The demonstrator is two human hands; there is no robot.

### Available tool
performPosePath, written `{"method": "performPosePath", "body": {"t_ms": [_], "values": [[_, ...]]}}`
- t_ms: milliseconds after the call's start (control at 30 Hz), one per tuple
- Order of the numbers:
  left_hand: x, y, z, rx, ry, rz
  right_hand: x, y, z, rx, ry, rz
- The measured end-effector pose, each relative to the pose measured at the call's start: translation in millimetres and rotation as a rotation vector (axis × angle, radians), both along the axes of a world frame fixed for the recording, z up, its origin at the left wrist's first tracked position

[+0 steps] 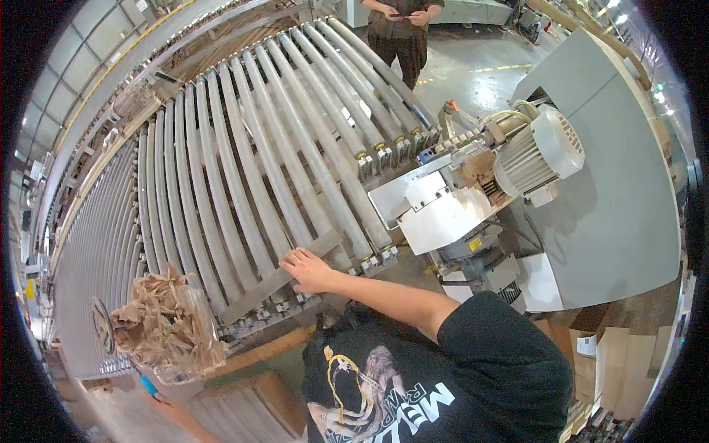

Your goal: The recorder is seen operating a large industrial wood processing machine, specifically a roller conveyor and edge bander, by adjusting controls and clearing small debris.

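My right hand (308, 270) lies on a flat grey-brown strip (258, 294) that runs along the near ends of the conveyor rollers (247, 177). Its fingers look stretched out over the strip rather than wrapped round it. Down at the lower left, my left hand (167, 405) is closed on a small blue object (148, 385), whose kind I cannot make out. Just above that hand stands a clear plastic bag (198, 347) heaped with brown scraps (164, 314).
A grey motor (539, 153) and white-covered machine (447, 218) stand right of the rollers, beside a large grey cabinet (613, 199). Beyond the conveyor another person (399, 29) holds a small dark thing. Brown boards (247, 406) lie below the bag; cardboard (624, 362) stands lower right.
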State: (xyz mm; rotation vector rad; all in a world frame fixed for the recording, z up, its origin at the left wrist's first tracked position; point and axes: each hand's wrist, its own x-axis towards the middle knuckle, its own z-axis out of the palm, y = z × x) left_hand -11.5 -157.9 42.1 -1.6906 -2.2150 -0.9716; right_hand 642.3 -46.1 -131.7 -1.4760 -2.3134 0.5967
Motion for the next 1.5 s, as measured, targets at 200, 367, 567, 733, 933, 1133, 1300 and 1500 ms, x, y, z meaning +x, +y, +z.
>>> {"method": "performPosePath", "body": {"t_ms": [200, 367, 567, 733, 933, 1133, 1300, 1500], "values": [[94.8, -82.4, -43.4, -0.048, -0.709, 0.201, -6.8, 1.4, -12.2, -0.004, 0.011, -0.033], [212.8, -123.4, -100.1, 0.372, -1.804, 0.048, -16.5, -18.4, -0.3, -0.095, 0.086, 0.056], [310.4, -97.5, -147.9, 0.063, -2.067, -0.131, 1.0, -12.6, 4.7, -0.044, -0.054, 0.087], [319.0, -70.6, -131.7, -0.379, -1.59, -0.136, -14.0, -9.8, 9.1, -0.089, -0.166, 0.168], [305.9, -56.1, -135.1, -0.497, -0.862, 0.062, -31.1, -7.1, 9.1, 0.029, -0.253, 0.138], [285.8, -55.9, -145.9, -0.538, -0.518, 0.157, -23.7, -4.1, 1.0, 0.109, -0.204, 0.155], [291.1, -48.5, -146.5, -0.483, -0.405, 0.092, -13.3, -8.1, -2.1, 0.124, -0.211, 0.164], [285.4, -35.6, -160.7, -0.531, -0.358, 0.154, -32.4, 2.7, 15.7, 0.096, -0.196, 0.242]]}}
